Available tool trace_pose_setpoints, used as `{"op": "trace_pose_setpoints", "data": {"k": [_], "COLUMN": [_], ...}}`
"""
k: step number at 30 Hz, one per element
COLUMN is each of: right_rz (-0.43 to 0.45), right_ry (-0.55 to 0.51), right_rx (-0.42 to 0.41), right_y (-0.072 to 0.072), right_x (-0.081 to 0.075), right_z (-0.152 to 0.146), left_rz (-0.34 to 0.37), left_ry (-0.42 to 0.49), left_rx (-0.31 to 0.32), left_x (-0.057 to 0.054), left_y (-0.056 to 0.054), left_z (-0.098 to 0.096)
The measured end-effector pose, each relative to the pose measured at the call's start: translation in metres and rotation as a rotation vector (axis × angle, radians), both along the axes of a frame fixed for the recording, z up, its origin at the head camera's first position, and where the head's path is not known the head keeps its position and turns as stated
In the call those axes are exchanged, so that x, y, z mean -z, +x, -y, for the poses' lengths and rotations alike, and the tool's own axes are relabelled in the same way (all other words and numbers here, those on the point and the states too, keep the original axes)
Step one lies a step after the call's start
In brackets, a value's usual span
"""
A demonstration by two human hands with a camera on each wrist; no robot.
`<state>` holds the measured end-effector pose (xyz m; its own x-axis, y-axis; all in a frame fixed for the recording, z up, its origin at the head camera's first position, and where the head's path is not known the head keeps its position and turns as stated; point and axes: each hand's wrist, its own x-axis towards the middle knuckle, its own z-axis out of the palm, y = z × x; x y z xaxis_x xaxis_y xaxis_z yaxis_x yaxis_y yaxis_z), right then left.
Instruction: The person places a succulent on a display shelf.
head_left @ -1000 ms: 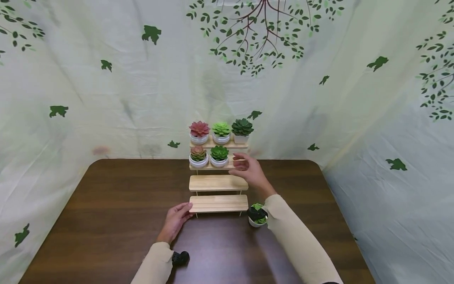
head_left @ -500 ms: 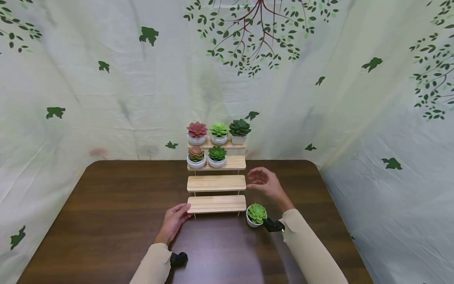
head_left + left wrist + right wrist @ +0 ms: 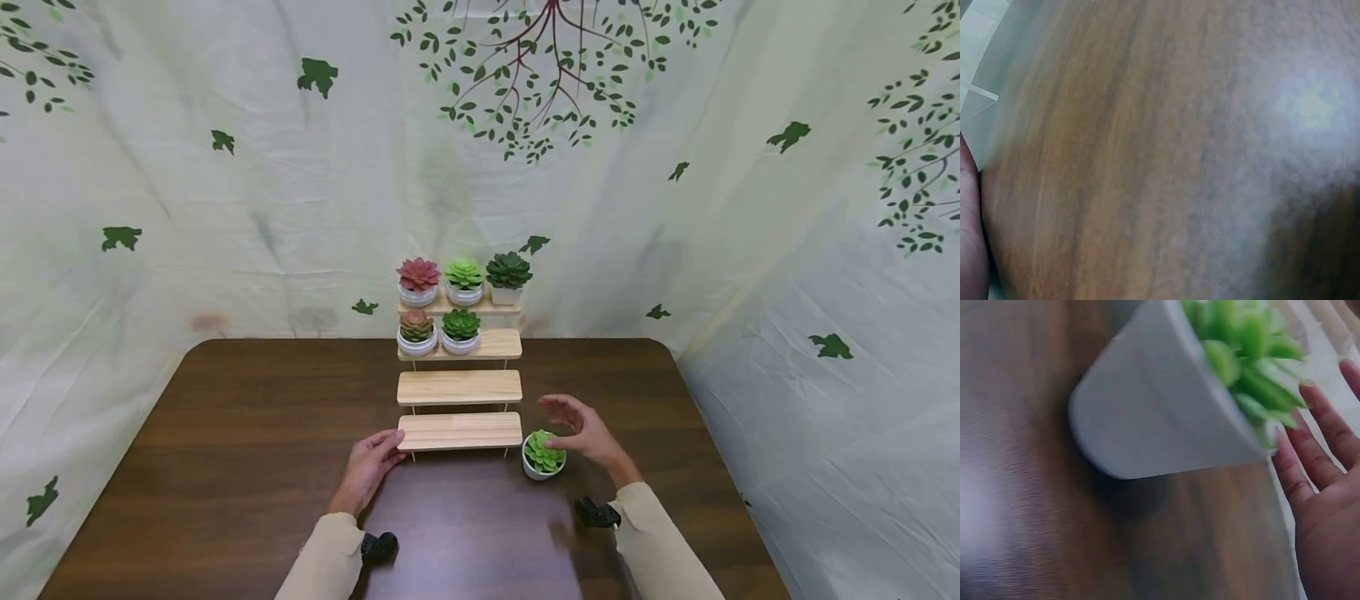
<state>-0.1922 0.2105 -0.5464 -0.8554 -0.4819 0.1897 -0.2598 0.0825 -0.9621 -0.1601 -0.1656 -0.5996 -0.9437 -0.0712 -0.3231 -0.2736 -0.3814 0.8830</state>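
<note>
A four-tier wooden display stand (image 3: pixel 460 432) stands at the middle of the table. My left hand (image 3: pixel 367 468) holds the left end of its lowest shelf, thumb on the board and the other fingers partly hidden. Only a sliver of that hand shows in the left wrist view. Just right of the bottom shelf, a bright green potted succulent (image 3: pixel 543 452) stands on the table in a white pot. Beside and partly over the plant hovers my right hand (image 3: pixel 588 432), its fingers spread. The right wrist view shows the white pot (image 3: pixel 1147 406) close up, with the fingers near its leaves.
Three potted succulents, red (image 3: pixel 417 275), light green (image 3: pixel 464 282) and dark green (image 3: pixel 507 277), line the top shelf. The second shelf holds a reddish-green succulent (image 3: pixel 417 331) and a green one (image 3: pixel 460 330) at its left and middle. A leaf-printed curtain hangs behind the brown table (image 3: pixel 262 417).
My right hand has come away from the right end of the second shelf, moving down and right to the bright green succulent. My left hand stays on the lowest shelf.
</note>
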Motion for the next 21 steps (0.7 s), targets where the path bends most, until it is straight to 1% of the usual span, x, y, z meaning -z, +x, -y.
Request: {"op": "trace_pose_setpoints", "data": {"k": [5, 8, 13, 15, 18, 21], "right_rz": [0.008, 0.029, 0.105, 0.13, 0.162, 0.17], "right_ry": [-0.026, -0.046, -0.052, -0.047, -0.016, 0.012], "right_rx": [-0.082, -0.099, -0.06, -0.049, -0.013, 0.034], "right_y": [0.01, 0.015, 0.025, 0.027, 0.03, 0.032], "right_x": [0.017, 0.027, 0.036, 0.038, 0.041, 0.043], "right_z": [-0.002, -0.003, -0.001, 0.0, 0.001, 0.002], "left_rz": [-0.006, -0.017, -0.019, -0.009, -0.006, -0.006], "left_ry": [0.0, -0.01, -0.009, -0.001, 0.001, 0.0], "left_rx": [-0.005, -0.001, 0.004, -0.001, -0.004, -0.003], "left_x": [0.001, 0.002, 0.002, 0.002, 0.001, 0.001], "left_y": [0.0, 0.0, 0.0, 0.0, -0.001, 0.0], "left_z": [0.0, 0.0, 0.0, -0.001, -0.001, -0.001]}}
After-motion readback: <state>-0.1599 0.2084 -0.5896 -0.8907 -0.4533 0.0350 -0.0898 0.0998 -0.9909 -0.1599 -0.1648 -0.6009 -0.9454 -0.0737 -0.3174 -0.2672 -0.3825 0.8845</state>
